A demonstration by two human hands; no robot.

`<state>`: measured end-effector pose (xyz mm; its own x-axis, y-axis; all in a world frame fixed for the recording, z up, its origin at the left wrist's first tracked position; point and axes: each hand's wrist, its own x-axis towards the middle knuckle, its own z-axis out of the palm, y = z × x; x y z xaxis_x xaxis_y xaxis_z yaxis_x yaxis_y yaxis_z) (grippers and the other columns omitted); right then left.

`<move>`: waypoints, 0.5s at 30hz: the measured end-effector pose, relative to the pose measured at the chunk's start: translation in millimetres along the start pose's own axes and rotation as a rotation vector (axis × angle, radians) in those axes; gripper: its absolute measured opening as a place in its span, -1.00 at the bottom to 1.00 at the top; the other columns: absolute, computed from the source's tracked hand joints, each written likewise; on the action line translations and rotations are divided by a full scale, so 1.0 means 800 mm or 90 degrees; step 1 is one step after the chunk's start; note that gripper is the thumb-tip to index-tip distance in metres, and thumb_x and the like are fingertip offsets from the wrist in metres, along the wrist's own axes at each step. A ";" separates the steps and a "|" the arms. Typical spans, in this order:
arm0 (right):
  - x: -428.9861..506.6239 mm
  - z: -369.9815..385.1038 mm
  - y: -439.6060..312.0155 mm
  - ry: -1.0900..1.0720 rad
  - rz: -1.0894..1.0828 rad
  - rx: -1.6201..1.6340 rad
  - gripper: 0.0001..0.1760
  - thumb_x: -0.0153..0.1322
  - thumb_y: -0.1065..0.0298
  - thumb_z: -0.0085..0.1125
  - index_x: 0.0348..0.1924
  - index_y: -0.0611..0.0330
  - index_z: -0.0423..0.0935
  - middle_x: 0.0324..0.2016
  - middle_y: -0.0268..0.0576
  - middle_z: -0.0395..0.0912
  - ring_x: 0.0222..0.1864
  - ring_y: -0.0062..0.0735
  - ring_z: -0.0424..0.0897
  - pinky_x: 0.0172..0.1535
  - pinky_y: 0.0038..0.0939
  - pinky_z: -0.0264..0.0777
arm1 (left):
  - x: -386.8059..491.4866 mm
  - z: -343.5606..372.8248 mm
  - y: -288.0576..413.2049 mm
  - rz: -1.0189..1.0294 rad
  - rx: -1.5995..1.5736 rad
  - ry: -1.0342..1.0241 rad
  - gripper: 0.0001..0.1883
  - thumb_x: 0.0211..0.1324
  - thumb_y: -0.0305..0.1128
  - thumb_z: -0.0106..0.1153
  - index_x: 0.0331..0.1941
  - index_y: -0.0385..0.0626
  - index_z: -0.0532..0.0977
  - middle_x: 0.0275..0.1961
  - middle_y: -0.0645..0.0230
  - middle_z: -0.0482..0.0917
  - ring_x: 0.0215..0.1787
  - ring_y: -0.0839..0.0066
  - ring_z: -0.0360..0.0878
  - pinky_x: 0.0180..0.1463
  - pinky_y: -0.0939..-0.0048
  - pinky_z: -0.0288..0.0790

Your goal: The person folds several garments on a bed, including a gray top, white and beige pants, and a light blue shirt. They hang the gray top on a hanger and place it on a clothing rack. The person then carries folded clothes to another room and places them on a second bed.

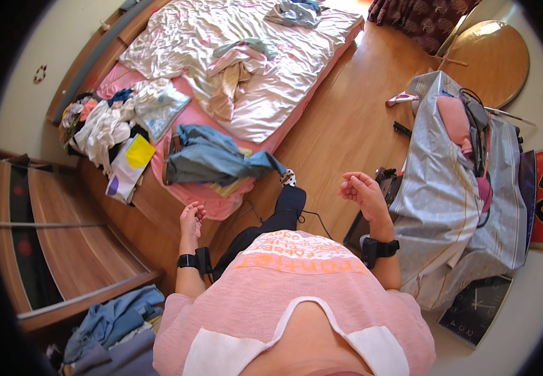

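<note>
My left hand (193, 220) is raised off the bed's near corner, fingers loosely curled, with nothing in it. My right hand (361, 191) hangs over the floor beside the cloth-covered furniture, fingers bent and no object seen in it. Blue denim jeans (215, 157) with a brown belt lie crumpled on the pink sheet (220, 207) before me. A heap of clothes (104, 124) and a white bag with a yellow patch (130, 164) are at the bed's left end. Beige and pink garments (231, 84) rest on the shiny floral quilt (271, 98).
A sliding-door wardrobe (74, 239) stands left, with folded denim (116, 315) below it. Silvery cloth (431, 188) covers furniture at right, bearing a pink item (454, 120) and cables. A round wooden tabletop (492, 66) leans behind; a black clock (476, 308) is at lower right.
</note>
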<state>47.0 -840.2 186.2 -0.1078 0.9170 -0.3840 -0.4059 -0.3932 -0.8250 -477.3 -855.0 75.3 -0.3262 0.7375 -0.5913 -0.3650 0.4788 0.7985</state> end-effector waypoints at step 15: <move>0.304 -0.115 -0.251 0.160 -0.042 -0.008 -0.76 0.53 0.27 -0.04 -0.08 0.22 0.47 -0.34 -0.24 0.60 -0.30 -0.42 0.64 -0.19 -0.43 0.52 | 0.324 0.467 0.199 -0.062 0.154 -0.231 -0.77 0.24 -0.36 0.03 -0.03 -0.07 0.45 -0.29 0.39 0.62 -0.34 0.60 0.59 -0.31 0.59 0.48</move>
<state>185.7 -544.1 220.5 0.1485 0.8958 -0.4190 -0.3934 -0.3353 -0.8561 -294.2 -409.6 91.0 0.0433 0.7820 -0.6218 -0.1499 0.6205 0.7698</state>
